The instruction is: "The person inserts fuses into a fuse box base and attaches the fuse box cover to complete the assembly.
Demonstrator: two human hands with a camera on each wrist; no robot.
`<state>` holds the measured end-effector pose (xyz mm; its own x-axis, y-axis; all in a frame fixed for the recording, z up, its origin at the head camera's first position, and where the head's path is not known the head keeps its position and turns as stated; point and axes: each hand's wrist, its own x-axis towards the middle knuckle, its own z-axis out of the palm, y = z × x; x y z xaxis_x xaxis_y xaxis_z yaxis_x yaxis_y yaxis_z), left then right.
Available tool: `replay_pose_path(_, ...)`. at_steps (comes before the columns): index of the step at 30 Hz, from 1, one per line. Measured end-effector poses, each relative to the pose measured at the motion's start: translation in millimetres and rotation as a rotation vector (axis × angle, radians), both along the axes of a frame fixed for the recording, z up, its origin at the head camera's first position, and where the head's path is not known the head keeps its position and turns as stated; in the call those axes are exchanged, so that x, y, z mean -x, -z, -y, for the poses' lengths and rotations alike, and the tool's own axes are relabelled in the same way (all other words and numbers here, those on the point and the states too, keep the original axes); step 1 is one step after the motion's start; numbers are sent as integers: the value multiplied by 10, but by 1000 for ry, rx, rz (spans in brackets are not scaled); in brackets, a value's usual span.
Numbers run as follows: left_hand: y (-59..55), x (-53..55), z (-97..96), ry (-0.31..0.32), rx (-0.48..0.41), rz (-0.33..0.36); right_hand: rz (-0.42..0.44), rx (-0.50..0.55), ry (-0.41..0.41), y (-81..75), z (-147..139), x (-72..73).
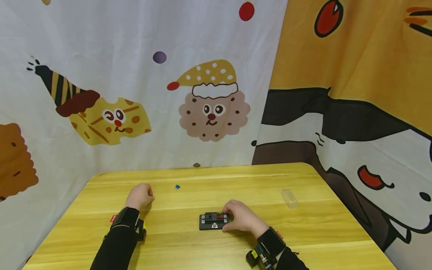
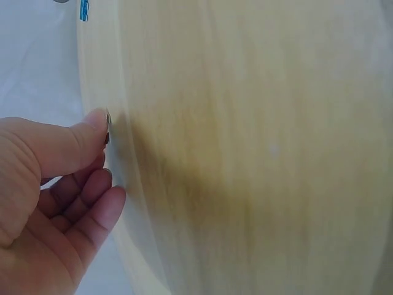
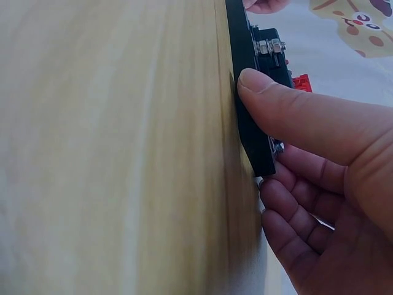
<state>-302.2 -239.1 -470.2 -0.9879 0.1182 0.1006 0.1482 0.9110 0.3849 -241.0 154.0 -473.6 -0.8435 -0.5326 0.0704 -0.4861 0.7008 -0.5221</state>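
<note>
My right hand grips the right end of a black fuse block lying flat on the table, its thumb on the near side. Metal bolts and nuts and a red part show on top of the block. Off to the left, my left hand is low over the tabletop with curled fingers. A small, thin, dark metallic piece shows at its thumb tip, pinched there; its kind is mostly hidden. Farther back lies a small blue piece.
A clear plastic cover lies on the wooden table, right of the right hand. Behind the table hangs a printed curtain, close to its far edge.
</note>
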Motion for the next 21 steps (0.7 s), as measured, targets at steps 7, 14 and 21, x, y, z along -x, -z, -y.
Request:
replay_pose_path(7,8,-13,2,-8,-11,3,-6,2,-5,-8,-1,-4)
replay_pose_path(14,-24,-87,-1,-41,-138,6,-2,6,-10,0,-7,-2)
replay_pose_path(21,-134,-125,-91,-19,-163,-41,9,3,-10,6,-14,0)
